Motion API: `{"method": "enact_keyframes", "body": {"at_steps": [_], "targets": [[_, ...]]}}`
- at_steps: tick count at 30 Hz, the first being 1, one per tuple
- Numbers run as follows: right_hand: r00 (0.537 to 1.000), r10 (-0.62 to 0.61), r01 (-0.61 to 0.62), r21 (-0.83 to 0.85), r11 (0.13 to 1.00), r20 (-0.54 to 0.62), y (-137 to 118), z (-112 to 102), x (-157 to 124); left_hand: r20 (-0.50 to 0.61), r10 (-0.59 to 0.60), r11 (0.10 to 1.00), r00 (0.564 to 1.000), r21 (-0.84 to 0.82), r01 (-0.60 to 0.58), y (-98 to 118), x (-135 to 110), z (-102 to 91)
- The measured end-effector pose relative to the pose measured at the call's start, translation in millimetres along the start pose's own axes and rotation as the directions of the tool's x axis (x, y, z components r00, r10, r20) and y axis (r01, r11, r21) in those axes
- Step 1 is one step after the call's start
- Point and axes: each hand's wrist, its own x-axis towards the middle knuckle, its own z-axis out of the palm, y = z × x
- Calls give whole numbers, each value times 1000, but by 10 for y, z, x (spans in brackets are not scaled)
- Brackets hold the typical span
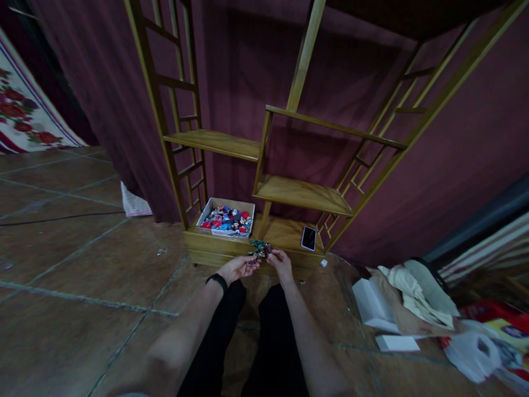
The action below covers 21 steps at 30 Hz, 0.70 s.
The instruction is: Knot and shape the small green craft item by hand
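Looks forward and down from the wearer's head, near and above the left hand (238, 268) and right hand (281, 264), toward the wooden shelf unit (303, 194) beyond.

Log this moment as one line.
left hand: holding small green, brown and purple object | right hand: holding same object | white cardboard box of colourful items: wooden shelf, left | dark-screened rectangular phone: same shelf, right

Cabinet top (283, 230) open from front, above hands (283, 266). Box (230, 234) blocks left end, phone (308, 238) toward right. Room between; short post (265, 216) just beside box. Middle shelf (303, 194) overhangs right half, left shelf (219, 143) higher above box.
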Motion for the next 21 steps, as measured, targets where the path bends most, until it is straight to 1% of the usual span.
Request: {"method": "enact_keyframes", "body": {"at_steps": [5, 10, 14, 17, 21], "targets": [[1000, 16, -16, 42, 999, 9, -57, 13, -35, 16, -22, 999, 1000, -49, 23, 14, -20, 11], [999, 34, -35, 47, 998, 18, -86, 21, -52, 12, -36, 997, 999, -69, 37, 25, -15, 9], [999, 30, -31, 35, 999, 24, -70, 20, -40, 11, -41, 996, 999, -73, 42, 23, 13, -11], [1000, 31, -31, 53, 998, 2, -36, 19, -24, 20, -46, 995, 999, -86, 48, 15, 35, -26], [1000, -5, 5, 25, 1000, 12, -15, 17, -17, 7, -47, 993, 999, -112, 48, 10, 43, -28]]}}
